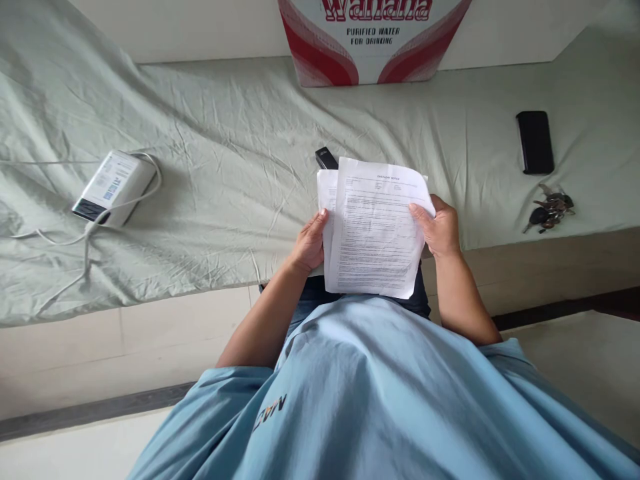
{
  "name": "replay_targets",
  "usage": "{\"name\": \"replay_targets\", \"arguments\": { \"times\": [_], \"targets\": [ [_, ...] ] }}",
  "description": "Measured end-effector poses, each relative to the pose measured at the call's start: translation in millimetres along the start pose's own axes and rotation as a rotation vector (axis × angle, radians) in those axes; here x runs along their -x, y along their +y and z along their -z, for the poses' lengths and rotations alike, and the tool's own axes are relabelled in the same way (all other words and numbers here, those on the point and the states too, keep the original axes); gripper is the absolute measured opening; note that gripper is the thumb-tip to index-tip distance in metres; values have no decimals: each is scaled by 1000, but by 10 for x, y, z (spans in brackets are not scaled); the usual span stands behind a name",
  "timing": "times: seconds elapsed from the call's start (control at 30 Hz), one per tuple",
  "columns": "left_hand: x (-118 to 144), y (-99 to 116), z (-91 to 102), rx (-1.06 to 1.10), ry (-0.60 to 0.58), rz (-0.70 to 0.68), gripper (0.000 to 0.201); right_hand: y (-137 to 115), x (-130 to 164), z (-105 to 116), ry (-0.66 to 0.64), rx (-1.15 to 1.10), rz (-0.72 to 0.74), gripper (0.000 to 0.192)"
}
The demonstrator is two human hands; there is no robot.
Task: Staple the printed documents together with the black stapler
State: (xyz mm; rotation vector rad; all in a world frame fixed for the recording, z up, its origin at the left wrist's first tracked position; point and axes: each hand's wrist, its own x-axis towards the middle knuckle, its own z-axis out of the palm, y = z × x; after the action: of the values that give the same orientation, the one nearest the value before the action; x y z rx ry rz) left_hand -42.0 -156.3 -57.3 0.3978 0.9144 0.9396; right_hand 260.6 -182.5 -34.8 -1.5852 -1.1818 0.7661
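Printed paper sheets (379, 233) are held up in front of my body, with the front sheet overlapping another that peeks out on its left. My left hand (311, 241) grips the left edge of the rear sheet, thumb on top. On the right side, my right hand (440, 225) pinches the front sheet, whose upper right corner curls. Just behind the top left of the papers lies a small black object (327, 159), partly covered by them; its kind I cannot make out.
A pale green cloth (225, 167) covers the surface. At left sits a white box-shaped device (117, 187) wrapped with a white cable. A red and white water carton (373, 47) stands at the back. To the right lie a black phone (535, 142) and a bunch of keys (549, 208).
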Motion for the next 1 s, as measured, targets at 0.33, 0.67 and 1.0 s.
{"name": "replay_targets", "arguments": {
  "times": [0.33, 0.67, 1.0],
  "targets": [
    [20, 17, -39, -9, 67, -4, 49, -146, -14, 121, 232, 228, 145, 53],
    [69, 21, -111, -46, 85, 0, 52, -389, -58, -92, 161, 215, 210, 59],
    [66, 12, -70, -40, -24, -19, 59, -362, -82, -120, 134, 223, 166, 61]
  ]
}}
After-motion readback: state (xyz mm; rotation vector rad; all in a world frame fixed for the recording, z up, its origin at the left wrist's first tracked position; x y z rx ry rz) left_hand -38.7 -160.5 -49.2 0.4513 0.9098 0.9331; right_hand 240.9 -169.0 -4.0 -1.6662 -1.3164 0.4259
